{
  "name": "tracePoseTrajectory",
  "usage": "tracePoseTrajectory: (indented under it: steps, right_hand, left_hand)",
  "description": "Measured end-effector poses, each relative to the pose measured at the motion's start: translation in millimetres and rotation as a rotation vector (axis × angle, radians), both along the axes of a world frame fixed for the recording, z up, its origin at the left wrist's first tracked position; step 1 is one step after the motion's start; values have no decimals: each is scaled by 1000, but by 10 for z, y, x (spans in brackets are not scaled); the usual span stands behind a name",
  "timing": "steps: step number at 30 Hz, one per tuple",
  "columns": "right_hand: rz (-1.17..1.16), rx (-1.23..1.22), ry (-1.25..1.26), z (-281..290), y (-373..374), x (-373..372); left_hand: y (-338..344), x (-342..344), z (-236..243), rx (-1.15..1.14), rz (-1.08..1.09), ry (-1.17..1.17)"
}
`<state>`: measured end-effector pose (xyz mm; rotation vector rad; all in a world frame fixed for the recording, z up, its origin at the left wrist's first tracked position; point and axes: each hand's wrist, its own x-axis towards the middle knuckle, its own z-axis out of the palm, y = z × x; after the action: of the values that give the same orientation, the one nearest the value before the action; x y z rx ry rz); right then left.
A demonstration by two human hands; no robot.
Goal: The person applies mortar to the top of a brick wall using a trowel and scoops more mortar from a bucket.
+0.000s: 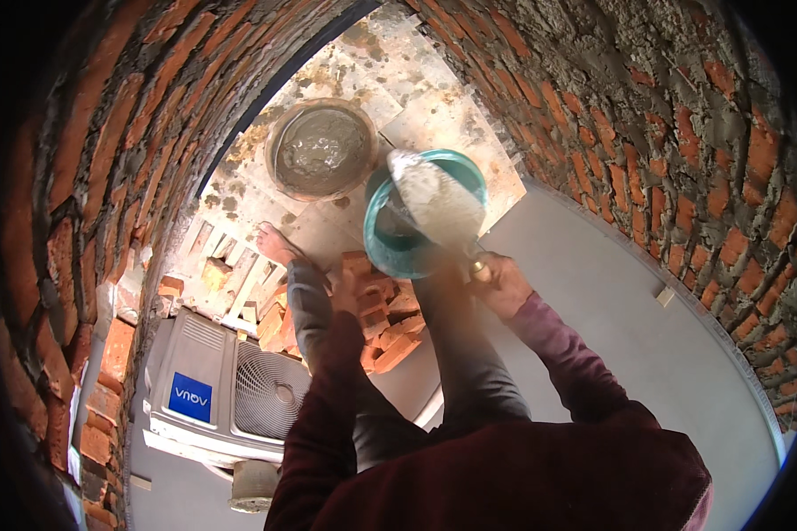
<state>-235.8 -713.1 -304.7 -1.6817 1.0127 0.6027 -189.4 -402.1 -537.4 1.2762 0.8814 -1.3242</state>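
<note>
My right hand [501, 285] is closed round the handle of a trowel [438, 199]. Its pale, wet-looking blade is held over a teal bucket [459, 165], hiding part of the bucket's inside. Down by my left leg, my left hand [344, 296] hangs in front of a heap of orange bricks [387, 341]; its fingers are too blurred to read. Beyond the bucket, to the left, stands a round basin [273, 168] of wet grey mortar [323, 142].
Rough brick walls rise on the left [106, 133] and right [646, 168], meeting a mortar-spattered board platform [416, 97]. An air-conditioner outdoor unit [230, 372] sits at lower left, beside wooden slats [250, 288]. My bare foot [275, 242] rests near the slats.
</note>
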Motion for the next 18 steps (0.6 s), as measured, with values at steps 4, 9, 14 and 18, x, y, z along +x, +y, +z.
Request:
tracePoseTrajectory:
  steps: [4, 9, 14, 18]
  right_hand:
    - [-446, 15, 46, -410, -204, -144]
    - [-464, 18, -78, -1472, -845, -764]
    - [-439, -55, -95, -2127, -1249, -1096]
    - [-431, -91, -161, -2404, -1697, -1708]
  left_hand:
    - [-358, 1082, -356, 296, -239, -710]
    - [-599, 1899, -846, 363, -250, -753]
    - [-496, 2151, -1189, 232, -111, -631]
    - [-519, 2175, -1410, 206, -164, -482]
